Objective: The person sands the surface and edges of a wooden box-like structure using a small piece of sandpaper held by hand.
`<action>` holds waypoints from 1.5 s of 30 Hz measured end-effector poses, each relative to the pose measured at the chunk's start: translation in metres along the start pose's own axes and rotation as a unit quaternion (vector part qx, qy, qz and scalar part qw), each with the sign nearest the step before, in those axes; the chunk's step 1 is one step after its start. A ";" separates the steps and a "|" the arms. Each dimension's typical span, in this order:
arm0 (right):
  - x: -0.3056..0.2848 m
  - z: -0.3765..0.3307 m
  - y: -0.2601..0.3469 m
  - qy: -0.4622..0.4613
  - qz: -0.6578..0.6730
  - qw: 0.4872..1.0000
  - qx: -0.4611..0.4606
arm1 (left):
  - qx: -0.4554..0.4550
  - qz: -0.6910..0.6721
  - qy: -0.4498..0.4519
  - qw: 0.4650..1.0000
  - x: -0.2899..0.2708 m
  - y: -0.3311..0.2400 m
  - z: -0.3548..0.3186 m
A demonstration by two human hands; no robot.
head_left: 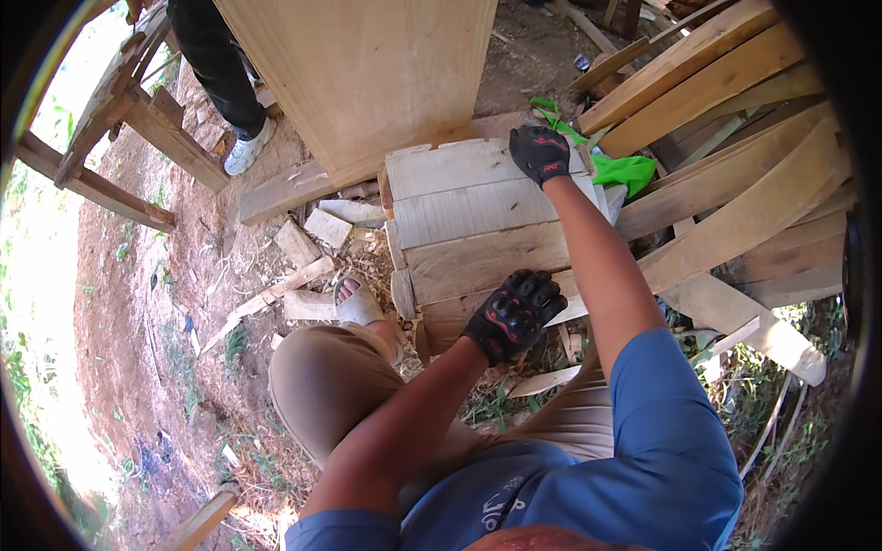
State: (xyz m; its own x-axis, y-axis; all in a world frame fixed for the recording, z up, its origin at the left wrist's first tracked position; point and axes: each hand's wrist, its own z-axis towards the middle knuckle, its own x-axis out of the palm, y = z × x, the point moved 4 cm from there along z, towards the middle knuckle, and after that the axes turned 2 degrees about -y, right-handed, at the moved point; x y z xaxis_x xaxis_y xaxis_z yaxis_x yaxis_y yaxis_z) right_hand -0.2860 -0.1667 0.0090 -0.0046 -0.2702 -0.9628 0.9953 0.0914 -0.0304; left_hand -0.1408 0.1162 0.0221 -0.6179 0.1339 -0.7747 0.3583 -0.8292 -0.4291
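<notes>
A low box-like block of pale wooden boards [469, 188] lies in front of my knees. My right hand [540, 154], in a black glove with red marks, is closed at its far right corner. What the fingers hold there, if anything, is hidden. My left hand [516, 317], in a matching glove with hard knuckle guards, is at the near side of the block. Its fingers curl downward, and what lies under them does not show. A pale piece of wood [574, 310] sticks out just right of those fingers.
A wide smooth plank [367, 73] rises beyond the block. Long boards [735, 184] are stacked on the right, with a bright green cloth or bag [625, 173] beside them. Offcuts [328, 228] and shavings litter the ground left. Another person's leg and white shoe [248, 150] show at far left.
</notes>
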 end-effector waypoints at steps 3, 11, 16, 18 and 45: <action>0.005 0.008 -0.001 0.019 -0.012 0.999 0.024 | -0.003 0.004 0.017 1.000 0.002 0.000 0.000; -0.031 -0.100 0.010 -0.032 0.023 0.998 -0.053 | -0.004 -0.001 0.009 1.000 0.008 0.000 -0.004; -0.041 -0.122 -0.003 0.054 -0.007 0.997 -0.053 | 0.005 0.019 -0.011 1.000 0.007 -0.001 -0.006; -0.039 -0.107 -0.009 0.079 -0.033 0.996 -0.030 | 0.003 0.010 -0.021 1.000 0.006 -0.001 -0.006; -0.025 -0.061 0.037 0.060 -0.002 0.998 0.004 | 0.014 0.006 -0.057 0.998 0.004 0.001 -0.005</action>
State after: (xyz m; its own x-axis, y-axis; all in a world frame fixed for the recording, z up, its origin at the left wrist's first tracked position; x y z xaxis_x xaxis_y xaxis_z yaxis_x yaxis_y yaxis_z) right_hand -0.2547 -0.0979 0.0154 -0.0195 -0.1543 -0.9878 0.9960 0.0833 -0.0326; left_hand -0.1394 0.1180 0.0164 -0.6899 0.0614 -0.7212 0.3481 -0.8455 -0.4050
